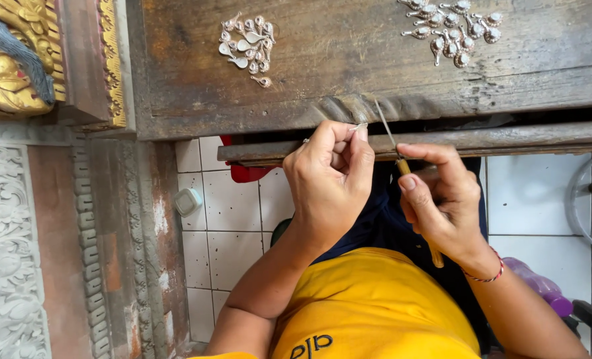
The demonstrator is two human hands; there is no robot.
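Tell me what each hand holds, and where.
Left hand: a small silver piece, pinched at the fingertips against the bench edge. Right hand: a thin file, gripped by its wooden handle.

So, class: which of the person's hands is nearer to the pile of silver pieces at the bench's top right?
Right. The right hand, holding a thin file, sits below that pile of silver pieces; the left hand, pinching a small silver piece, is further left.

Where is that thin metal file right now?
In the head view, the file is in the right hand, its tip resting on the worn edge of the wooden bench, beside the left hand pinching a small silver piece.
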